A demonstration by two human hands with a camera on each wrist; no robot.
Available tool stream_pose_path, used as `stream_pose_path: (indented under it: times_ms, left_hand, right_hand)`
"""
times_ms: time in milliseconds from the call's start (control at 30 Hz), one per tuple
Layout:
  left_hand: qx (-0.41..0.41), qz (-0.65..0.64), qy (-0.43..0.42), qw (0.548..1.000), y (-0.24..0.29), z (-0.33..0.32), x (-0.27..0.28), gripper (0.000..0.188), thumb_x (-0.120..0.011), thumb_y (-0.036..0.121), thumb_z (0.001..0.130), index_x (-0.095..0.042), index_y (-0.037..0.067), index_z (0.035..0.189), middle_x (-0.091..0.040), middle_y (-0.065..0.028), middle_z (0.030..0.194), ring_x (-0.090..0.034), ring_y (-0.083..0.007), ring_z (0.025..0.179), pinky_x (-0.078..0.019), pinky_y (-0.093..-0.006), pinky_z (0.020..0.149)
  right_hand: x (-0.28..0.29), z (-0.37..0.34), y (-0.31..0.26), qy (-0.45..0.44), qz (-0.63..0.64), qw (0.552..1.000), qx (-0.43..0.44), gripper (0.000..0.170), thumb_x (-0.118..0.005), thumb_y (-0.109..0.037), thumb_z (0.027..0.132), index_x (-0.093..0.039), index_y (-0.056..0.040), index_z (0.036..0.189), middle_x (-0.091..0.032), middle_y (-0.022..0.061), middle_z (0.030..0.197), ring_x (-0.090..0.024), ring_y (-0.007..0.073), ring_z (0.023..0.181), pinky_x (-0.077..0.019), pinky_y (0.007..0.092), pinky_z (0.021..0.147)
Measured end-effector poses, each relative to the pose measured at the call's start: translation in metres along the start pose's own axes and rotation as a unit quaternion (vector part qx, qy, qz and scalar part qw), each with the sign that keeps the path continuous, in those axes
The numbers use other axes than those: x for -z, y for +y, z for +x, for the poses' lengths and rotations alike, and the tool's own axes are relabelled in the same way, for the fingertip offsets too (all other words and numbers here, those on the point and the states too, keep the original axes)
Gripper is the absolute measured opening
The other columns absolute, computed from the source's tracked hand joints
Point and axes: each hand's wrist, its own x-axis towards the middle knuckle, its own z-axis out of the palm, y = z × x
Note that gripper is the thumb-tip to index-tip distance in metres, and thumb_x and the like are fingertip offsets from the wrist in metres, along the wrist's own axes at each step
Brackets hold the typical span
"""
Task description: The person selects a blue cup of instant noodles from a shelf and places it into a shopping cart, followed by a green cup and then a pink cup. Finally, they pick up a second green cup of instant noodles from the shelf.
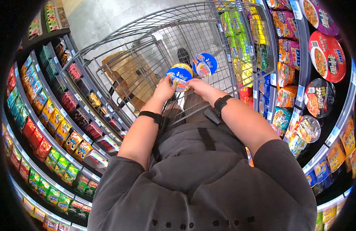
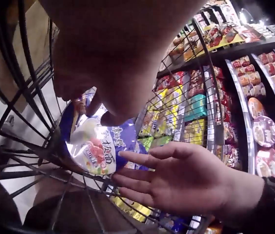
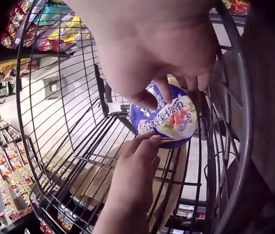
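Note:
An instant noodle bowl (image 1: 178,79) with a blue lid is between my two hands, inside a wire shopping cart (image 1: 147,25). My left hand (image 1: 165,90) grips its near left rim, fingers at the edge of the lid in the right wrist view. On the other side, my right hand (image 1: 202,88) touches the bowl with fairly straight fingers (image 2: 140,158). A yellow rim (image 1: 184,67) shows just behind the blue lid. Farther right in the cart lies a second blue-lidded noodle bowl (image 1: 204,64). Noodle pictures and large characters cover the lid (image 3: 169,117) in the right wrist view.
Shelves of packaged noodles (image 1: 287,54) rise close on the right, with large noodle bowls (image 1: 327,56) beyond. Shelves of small snack packs (image 1: 55,119) curve along the left. A brown cardboard piece (image 1: 128,77) shows through the cart's wires.

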Motion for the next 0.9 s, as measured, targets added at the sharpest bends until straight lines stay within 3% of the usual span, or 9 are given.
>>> stream_pose_path:
  times_ms: [167,267,333,467,533,600,633,733,900]
  left_hand:
    - [-0.002,-0.012,-0.003,1.000,0.001,-0.001,-0.001,0.039,-0.071,0.030,0.091,-0.066,-0.001,0.114,-0.064,-0.0233,0.122,-0.066,-0.0378,0.108,-0.0535,-0.0446,0.096]
    - [-0.023,-0.008,0.006,1.000,0.003,-0.010,0.010,0.039,-0.071,0.031,0.091,-0.066,-0.001,0.113,-0.063,-0.0226,0.122,-0.067,-0.0369,0.105,-0.0538,-0.0437,0.094]
    - [-0.032,-0.008,0.012,0.999,0.010,-0.020,0.026,0.038,-0.072,0.029,0.091,-0.066,-0.001,0.113,-0.064,-0.0207,0.119,-0.066,-0.0342,0.104,-0.0534,-0.0417,0.093]
    - [-0.073,-0.036,0.045,0.996,0.026,-0.053,0.062,0.035,-0.072,0.027,0.093,-0.066,-0.001,0.114,-0.065,-0.0177,0.114,-0.066,-0.0308,0.101,-0.0529,-0.0395,0.091]
    - [-0.072,-0.034,0.044,0.996,0.036,-0.073,0.082,0.036,-0.071,0.026,0.094,-0.065,-0.001,0.118,-0.065,-0.0180,0.117,-0.066,-0.0318,0.104,-0.0524,-0.0399,0.094]
    - [-0.153,-0.021,0.108,0.982,0.034,-0.089,0.097,0.038,-0.071,0.025,0.095,-0.064,-0.001,0.122,-0.066,-0.0191,0.121,-0.066,-0.0336,0.110,-0.0512,-0.0405,0.098]
    - [-0.124,-0.039,0.076,0.989,0.045,-0.103,0.113,0.046,-0.069,0.028,0.095,-0.062,-0.001,0.130,-0.062,-0.0231,0.138,-0.061,-0.0375,0.127,-0.0477,-0.0412,0.109]
    - [-0.176,-0.084,0.137,0.971,0.056,-0.138,0.137,0.049,-0.069,0.028,0.096,-0.060,0.000,0.135,-0.063,-0.0237,0.136,-0.060,-0.0380,0.128,-0.0469,-0.0420,0.110]
    - [-0.245,-0.194,0.128,0.941,0.059,-0.195,0.172,0.064,-0.067,0.022,0.098,-0.043,0.006,0.156,-0.060,-0.0200,0.144,-0.057,-0.0305,0.136,-0.0418,-0.0424,0.116]
  right_hand:
    - [-0.001,-0.016,-0.019,-0.013,-0.029,0.999,0.025,0.030,-0.063,-0.025,0.093,-0.068,-0.0167,0.121,-0.064,0.0005,0.112,-0.055,0.0135,0.107,-0.0414,0.0321,0.091]
    - [0.001,-0.012,-0.019,0.001,-0.074,0.997,0.013,0.034,-0.062,-0.027,0.095,-0.065,-0.0144,0.127,-0.065,0.0025,0.116,-0.058,0.0151,0.113,-0.0437,0.0326,0.094]
    - [0.002,-0.018,-0.025,-0.039,-0.117,0.992,-0.002,0.038,-0.060,-0.029,0.096,-0.062,-0.0115,0.130,-0.066,0.0035,0.121,-0.060,0.0166,0.116,-0.0465,0.0338,0.096]
    - [-0.008,-0.045,-0.034,-0.077,-0.160,0.984,0.033,0.037,-0.055,-0.025,0.099,-0.059,-0.0086,0.133,-0.067,0.0092,0.124,-0.069,0.0190,0.108,-0.0530,0.0342,0.089]
    - [-0.013,-0.063,-0.038,-0.084,-0.166,0.981,0.049,0.034,-0.054,-0.024,0.101,-0.059,-0.0083,0.131,-0.069,0.0113,0.121,-0.071,0.0194,0.104,-0.0544,0.0329,0.087]
    - [-0.018,-0.084,-0.044,-0.103,-0.143,0.980,0.089,0.033,-0.055,-0.024,0.099,-0.060,-0.0068,0.128,-0.068,0.0094,0.114,-0.071,0.0174,0.096,-0.0558,0.0310,0.079]
    - [-0.022,-0.093,-0.046,-0.097,-0.141,0.980,0.101,0.029,-0.055,-0.022,0.101,-0.062,-0.0072,0.124,-0.069,0.0093,0.110,-0.071,0.0172,0.094,-0.0558,0.0309,0.080]
    - [-0.030,-0.125,-0.057,-0.115,-0.069,0.983,0.129,0.025,-0.056,-0.024,0.102,-0.064,-0.0072,0.119,-0.070,0.0087,0.102,-0.071,0.0175,0.092,-0.0560,0.0314,0.080]
    - [-0.049,-0.186,-0.070,-0.164,0.064,0.961,0.211,0.019,-0.059,-0.024,0.101,-0.068,-0.0076,0.106,-0.068,0.0079,0.086,-0.065,0.0182,0.075,-0.0542,0.0349,0.074]
